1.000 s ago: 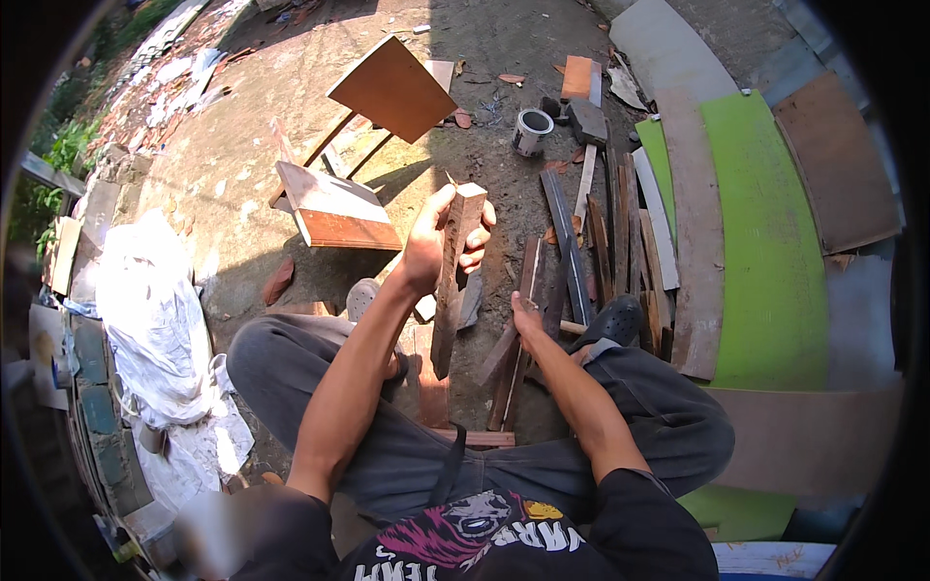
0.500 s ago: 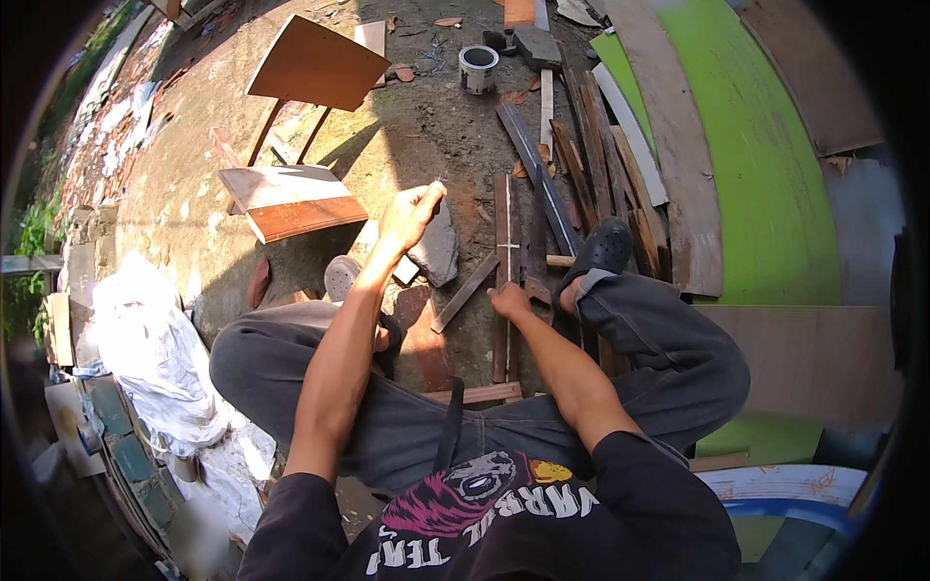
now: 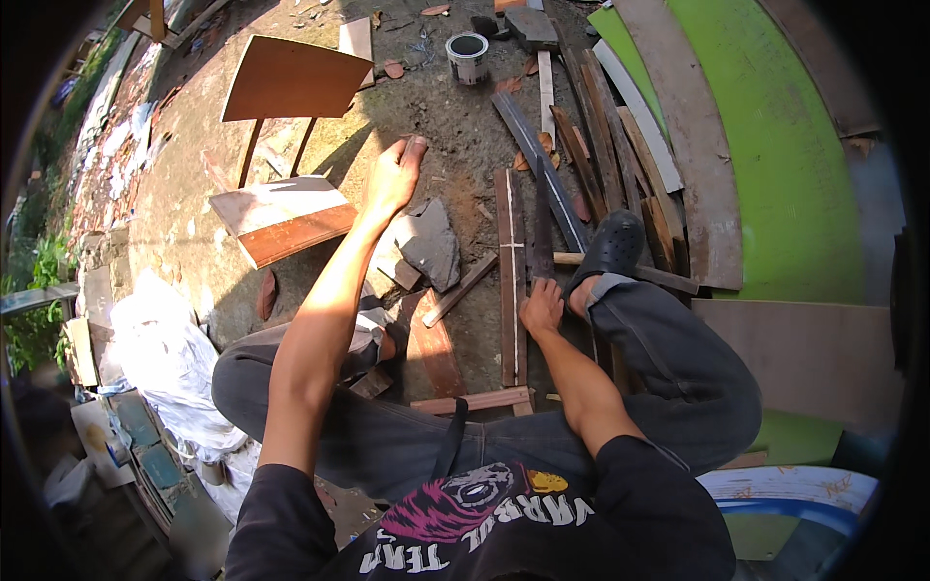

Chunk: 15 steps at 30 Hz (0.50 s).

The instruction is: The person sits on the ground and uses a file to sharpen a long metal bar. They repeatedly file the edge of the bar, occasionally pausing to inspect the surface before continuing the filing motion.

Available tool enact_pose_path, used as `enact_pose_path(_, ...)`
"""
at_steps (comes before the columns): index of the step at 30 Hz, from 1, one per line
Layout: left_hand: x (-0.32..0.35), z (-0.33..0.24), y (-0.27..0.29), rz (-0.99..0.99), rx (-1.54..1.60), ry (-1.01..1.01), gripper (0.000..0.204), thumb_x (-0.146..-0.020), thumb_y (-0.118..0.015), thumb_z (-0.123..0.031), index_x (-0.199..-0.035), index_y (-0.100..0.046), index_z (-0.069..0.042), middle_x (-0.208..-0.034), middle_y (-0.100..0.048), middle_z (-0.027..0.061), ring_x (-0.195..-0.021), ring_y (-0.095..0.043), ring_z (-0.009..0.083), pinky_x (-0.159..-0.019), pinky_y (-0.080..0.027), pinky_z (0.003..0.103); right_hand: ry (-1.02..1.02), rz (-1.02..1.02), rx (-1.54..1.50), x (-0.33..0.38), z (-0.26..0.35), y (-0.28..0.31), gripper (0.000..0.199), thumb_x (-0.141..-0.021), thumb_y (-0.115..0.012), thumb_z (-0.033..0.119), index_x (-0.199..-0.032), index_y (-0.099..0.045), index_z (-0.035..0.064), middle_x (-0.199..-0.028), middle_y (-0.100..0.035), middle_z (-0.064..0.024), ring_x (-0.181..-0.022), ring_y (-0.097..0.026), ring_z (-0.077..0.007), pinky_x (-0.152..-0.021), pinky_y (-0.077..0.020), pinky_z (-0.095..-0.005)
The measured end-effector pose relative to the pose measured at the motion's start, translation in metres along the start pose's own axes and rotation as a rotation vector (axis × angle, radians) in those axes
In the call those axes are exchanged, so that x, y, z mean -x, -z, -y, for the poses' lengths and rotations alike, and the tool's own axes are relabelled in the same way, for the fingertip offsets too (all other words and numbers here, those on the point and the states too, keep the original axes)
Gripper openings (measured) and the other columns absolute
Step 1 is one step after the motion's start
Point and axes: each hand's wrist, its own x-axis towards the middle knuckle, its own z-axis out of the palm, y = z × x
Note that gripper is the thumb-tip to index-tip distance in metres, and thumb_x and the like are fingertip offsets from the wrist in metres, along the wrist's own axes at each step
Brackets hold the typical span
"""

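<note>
My left hand is raised over the ground near a broken grey stone slab. Its fingers are pinched together, and whatever lies between them is too small to make out. My right hand is closed around the handle end of a hand saw, whose dark blade points away from me. The handle itself is mostly hidden by the fingers. Just left of the saw lies a long brown wood strip with a pale line along it. A short wood stick rests on the ground between the slab and that strip.
A small wooden chair stands at the far left. Beyond the slab is an open paint can. Several boards and planks lie at the right, beside green panels. White cloth is heaped at the left.
My right hand has left the wood strip and moved right onto the saw handle. My left hand has shifted a little farther away and left, still pinched. The view has shifted slightly.
</note>
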Motion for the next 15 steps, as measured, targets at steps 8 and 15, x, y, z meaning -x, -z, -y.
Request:
enact_pose_path(8,0.034,0.079,-0.077,0.303,-0.436,0.005,0.058,-0.097,-0.053,-0.058,-0.122,-0.059,-0.006,-0.092,-0.071,0.0179,-0.085,-0.069,0.043,-0.076,-0.054,0.05,-0.197,-0.021,-0.207,-0.012,0.015,0.007,0.045,-0.084,-0.071,0.023,-0.119,-0.05,0.0049,-0.123,-0.05,-0.0155,-0.122,-0.05,-0.0362,-0.097,-0.0461,-0.0506)
enact_pose_path(15,0.083,0.14,-0.116,0.115,-0.586,-0.325,0.032,-0.097,-0.061,-0.036,-0.113,-0.068,-0.009,-0.1,-0.064,0.0109,-0.094,-0.062,0.0305,-0.082,-0.049,0.045,-0.138,0.079,-0.139,-0.02,-0.009,0.0,0.046,-0.088,-0.07,0.019,-0.123,-0.045,0.0044,-0.125,-0.05,-0.0191,-0.119,-0.052,-0.0388,-0.093,-0.0508,-0.0504)
